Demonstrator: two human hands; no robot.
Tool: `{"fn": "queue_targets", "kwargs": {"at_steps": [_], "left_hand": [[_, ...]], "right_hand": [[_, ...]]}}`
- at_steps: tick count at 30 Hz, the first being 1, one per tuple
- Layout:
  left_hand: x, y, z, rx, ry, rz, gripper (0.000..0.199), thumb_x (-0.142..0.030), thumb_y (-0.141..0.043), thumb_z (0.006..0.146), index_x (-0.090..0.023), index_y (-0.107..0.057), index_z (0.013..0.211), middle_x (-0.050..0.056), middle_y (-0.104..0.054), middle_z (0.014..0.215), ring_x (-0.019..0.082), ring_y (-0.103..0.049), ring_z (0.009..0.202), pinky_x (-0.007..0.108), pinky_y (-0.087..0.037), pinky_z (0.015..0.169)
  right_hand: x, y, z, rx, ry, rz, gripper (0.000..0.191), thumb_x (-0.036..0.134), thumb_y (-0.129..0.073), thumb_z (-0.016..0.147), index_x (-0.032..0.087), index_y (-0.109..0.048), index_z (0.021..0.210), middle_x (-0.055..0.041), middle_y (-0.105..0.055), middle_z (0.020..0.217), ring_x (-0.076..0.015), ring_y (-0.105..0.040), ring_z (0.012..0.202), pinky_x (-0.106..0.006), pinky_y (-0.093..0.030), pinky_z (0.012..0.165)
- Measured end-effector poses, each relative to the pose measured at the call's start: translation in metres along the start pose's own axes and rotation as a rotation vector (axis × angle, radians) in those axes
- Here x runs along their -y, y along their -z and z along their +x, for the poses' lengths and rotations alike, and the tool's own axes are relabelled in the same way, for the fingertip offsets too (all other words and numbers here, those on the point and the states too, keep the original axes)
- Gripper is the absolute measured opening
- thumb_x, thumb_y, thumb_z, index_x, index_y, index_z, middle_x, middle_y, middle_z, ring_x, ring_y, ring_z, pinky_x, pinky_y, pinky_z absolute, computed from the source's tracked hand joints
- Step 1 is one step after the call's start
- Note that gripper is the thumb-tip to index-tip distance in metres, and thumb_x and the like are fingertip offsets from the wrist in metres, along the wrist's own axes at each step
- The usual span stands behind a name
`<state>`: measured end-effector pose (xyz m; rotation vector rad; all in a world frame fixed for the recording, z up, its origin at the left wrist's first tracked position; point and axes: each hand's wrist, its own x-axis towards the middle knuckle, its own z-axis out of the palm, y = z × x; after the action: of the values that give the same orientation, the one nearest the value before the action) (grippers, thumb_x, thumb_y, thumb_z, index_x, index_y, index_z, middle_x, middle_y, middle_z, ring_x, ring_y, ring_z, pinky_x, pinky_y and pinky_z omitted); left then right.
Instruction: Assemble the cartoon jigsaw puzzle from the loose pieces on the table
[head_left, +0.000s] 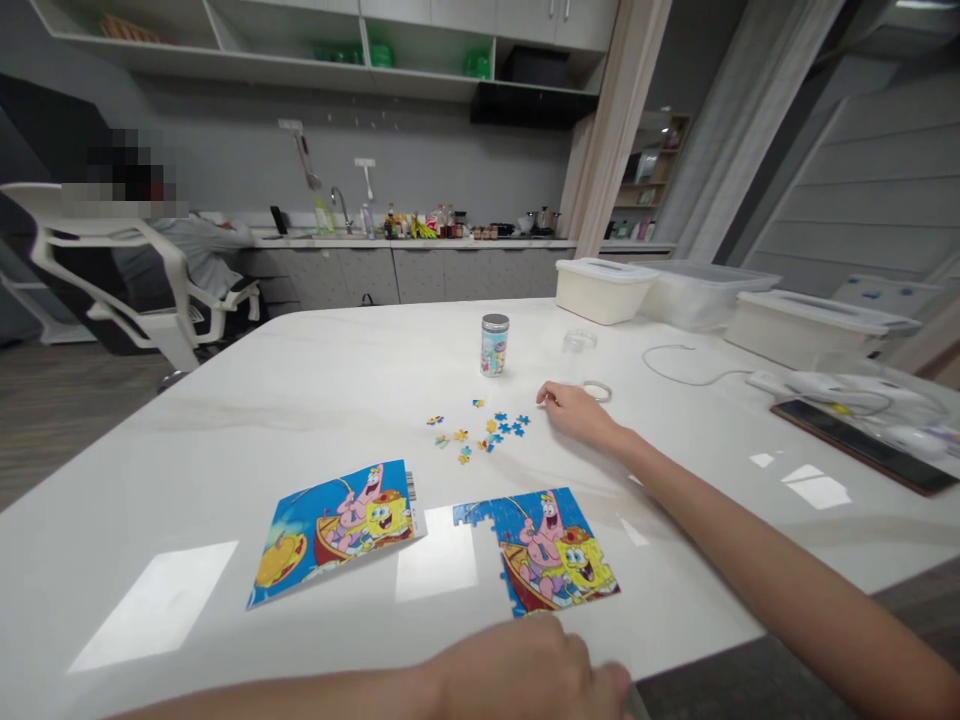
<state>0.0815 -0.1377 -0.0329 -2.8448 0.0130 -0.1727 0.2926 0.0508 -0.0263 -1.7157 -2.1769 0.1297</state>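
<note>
A partly assembled cartoon puzzle (pixel 555 550) lies on the white table (pixel 337 390), its left side ragged. Left of it is a picture sheet (pixel 337 530) showing the same scene. Several loose puzzle pieces (pixel 504 428) are scattered beyond both. My right hand (pixel 574 410) rests on the table just right of those pieces, fingers curled together; whatever they may hold is hidden. My left hand (pixel 532 675) is at the near table edge, just below the puzzle, with fingers curled and their tips out of sight.
A decorated tin (pixel 494 347) stands beyond the pieces, near a clear round lid (pixel 580 341) and a ring-like item (pixel 598 391). Lidded boxes (pixel 604 291), a cable and a dark tablet (pixel 862 446) are on the right. A person sits in a white chair (pixel 169 290) at far left.
</note>
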Motion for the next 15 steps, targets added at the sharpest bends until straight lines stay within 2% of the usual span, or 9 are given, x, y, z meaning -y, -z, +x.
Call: {"fn": "queue_targets", "kwargs": {"at_steps": [2,4,5,8,10,13,15], "left_hand": [[0.03,0.022,-0.001,0.034,0.137,0.074,0.011,-0.009,-0.055,0.08,-0.016,-0.06,0.074,0.004,-0.061,0.065,0.014,-0.055,0.05,0.027,-0.034,0.037],[0.062,0.037,-0.011,0.16,0.282,0.1,0.016,-0.002,-0.056,0.077,-0.015,-0.059,0.068,0.003,-0.06,0.056,0.015,-0.056,0.048,0.026,-0.032,0.037],[0.078,0.04,-0.018,0.23,0.309,0.105,0.017,-0.001,-0.054,0.076,-0.015,-0.06,0.069,0.004,-0.061,0.056,0.015,-0.058,0.049,0.025,-0.033,0.039],[0.118,0.035,-0.045,0.351,0.446,0.161,0.022,0.003,-0.047,0.077,-0.013,-0.062,0.074,0.007,-0.065,0.062,0.018,-0.063,0.055,0.027,-0.038,0.045],[0.136,0.027,-0.063,0.41,0.555,0.17,0.026,0.005,-0.044,0.074,-0.013,-0.063,0.071,0.008,-0.066,0.064,0.02,-0.065,0.059,0.029,-0.042,0.05],[0.148,0.019,-0.081,0.502,0.692,0.165,0.027,0.004,-0.043,0.073,-0.013,-0.063,0.067,0.01,-0.066,0.065,0.022,-0.065,0.06,0.029,-0.043,0.051],[0.149,0.017,-0.086,0.503,0.722,0.161,0.027,-0.001,-0.042,0.078,-0.013,-0.064,0.069,0.011,-0.067,0.067,0.023,-0.066,0.061,0.031,-0.045,0.052]], "right_hand": [[-0.001,0.0,0.0,0.042,0.075,0.02,0.024,0.011,-0.04,0.084,0.017,-0.062,0.09,-0.0082,-0.067,0.093,-0.0193,-0.059,0.085,-0.027,-0.039,0.072],[0.001,0.0,0.0,0.076,0.154,0.042,0.024,0.011,-0.042,0.084,0.018,-0.063,0.091,-0.0068,-0.067,0.095,-0.0173,-0.059,0.086,-0.026,-0.04,0.075],[0.002,0.001,0.0,0.088,0.186,0.05,0.023,0.012,-0.043,0.084,0.017,-0.064,0.092,-0.0068,-0.066,0.095,-0.0168,-0.059,0.084,-0.026,-0.041,0.075],[0.005,0.002,-0.001,0.11,0.248,0.063,0.018,0.019,-0.049,0.084,0.017,-0.063,0.095,-0.0071,-0.064,0.09,-0.0171,-0.058,0.078,-0.028,-0.042,0.072],[0.004,0.002,-0.001,0.121,0.272,0.067,0.017,0.023,-0.053,0.084,0.017,-0.063,0.096,-0.0067,-0.062,0.087,-0.0172,-0.057,0.076,-0.028,-0.042,0.072],[0.002,0.002,-0.001,0.133,0.286,0.073,0.015,0.024,-0.055,0.083,0.018,-0.062,0.095,-0.0062,-0.06,0.087,-0.017,-0.057,0.077,-0.029,-0.043,0.072],[0.001,0.002,-0.001,0.136,0.283,0.075,0.013,0.024,-0.055,0.084,0.018,-0.062,0.093,-0.0062,-0.06,0.088,-0.0171,-0.057,0.077,-0.029,-0.044,0.072]]}}
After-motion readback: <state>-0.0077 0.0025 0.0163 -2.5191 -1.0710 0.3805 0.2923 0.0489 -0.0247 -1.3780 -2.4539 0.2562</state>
